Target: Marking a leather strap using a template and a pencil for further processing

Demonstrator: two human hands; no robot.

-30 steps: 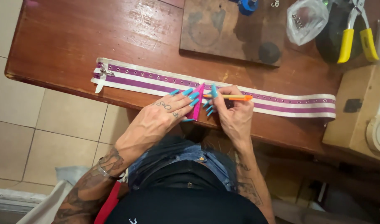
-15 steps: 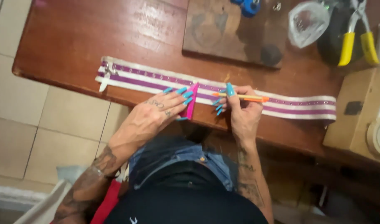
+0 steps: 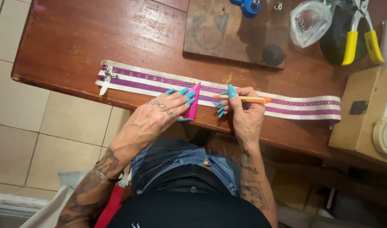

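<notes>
Purple-white strap flat; pink ruler, orange pen atop.

the left hand covers most of the pink ruler, and part of the purple-and-white strap too. pen tip is tucked behind the right hand's fingers. yellow-handled pliers cut off at the top edge, and what's in the plastic bag is too small to tell
</notes>
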